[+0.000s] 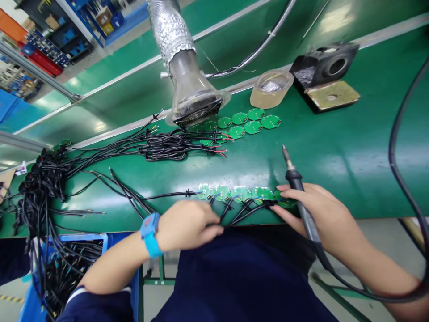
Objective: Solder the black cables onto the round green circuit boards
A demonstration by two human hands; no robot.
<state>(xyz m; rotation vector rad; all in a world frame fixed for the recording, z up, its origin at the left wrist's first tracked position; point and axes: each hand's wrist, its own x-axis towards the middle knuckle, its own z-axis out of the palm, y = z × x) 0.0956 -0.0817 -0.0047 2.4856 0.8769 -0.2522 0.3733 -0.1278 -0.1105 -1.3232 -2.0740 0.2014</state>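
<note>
**A:** So where are you at? Near boards first.

**B:** They're in a row along your edge of the bench, about five of them, just in front of you. Looks like each one has a cable end at it, coloured wires reaching onto the green. I'd call that row partway or better, but can't tell which joints are actually fixed.

**A:** And your hands?

**B:** Your right hand is closed around the iron, tip up and well apart from the boards, while your thumb and fingertips sit slightly parted at the row's right end. Whether they're pinching that last cable, can't tell. Your left hand is loosely curled beside the other cables, fingertips hidden, so no idea if it's gripping one.

**A:** What's left then?

**B:** Further out, the far boards mostly show no wires, though the bundle and the duct hide some. I'd count those as not done. Plenty of cable around too: that bundle, the pile off to your left, and more in the bin below.
</note>
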